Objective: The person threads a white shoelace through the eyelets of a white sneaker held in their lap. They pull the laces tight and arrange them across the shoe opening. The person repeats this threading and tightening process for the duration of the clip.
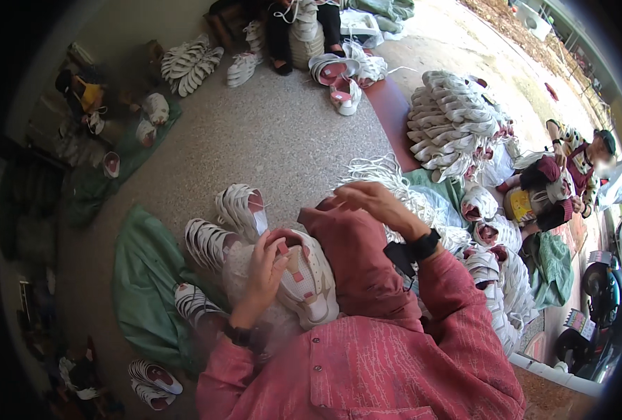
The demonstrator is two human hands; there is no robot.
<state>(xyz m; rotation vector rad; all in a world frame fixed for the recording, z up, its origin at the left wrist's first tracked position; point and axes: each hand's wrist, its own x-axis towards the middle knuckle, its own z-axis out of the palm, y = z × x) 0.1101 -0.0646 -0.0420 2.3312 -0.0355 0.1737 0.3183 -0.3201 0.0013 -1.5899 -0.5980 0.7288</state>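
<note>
- Lying in the lap, just beside the right thigh point(374, 273), is the white shoe point(307, 290) being handled; its pinkish opening looks to face away from the shirt point(381, 364).
- The left hand point(258, 276) is at the shoe's left side, its fingers partly bent, with the tips at the rim of the opening. Whether they pinch anything there, I cannot tell.
- The right hand point(377, 204) is raised over the right knee, apart from the shoe, its fingers reaching forward and lying close to one another. Nothing shows in its grasp, though the underside is hidden.
- Just beyond the right hand lies a heap of loose white laces point(377, 171).
- Work on this shoe looks unfinished: I can make out no lace crossing its front, though at this size I could be wrong.
- To the left, a few shoes point(244, 206) stand near the knee and along the green cloth point(146, 280); they may be finished ones set aside, but their state cannot be judged from here.
- To the right, more shoes lie jumbled point(489, 269), pink insides showing, and a tall stack point(451, 119) stands farther off on the floor point(255, 133). If those are waiting, much is left; which are done is unclear.
</note>
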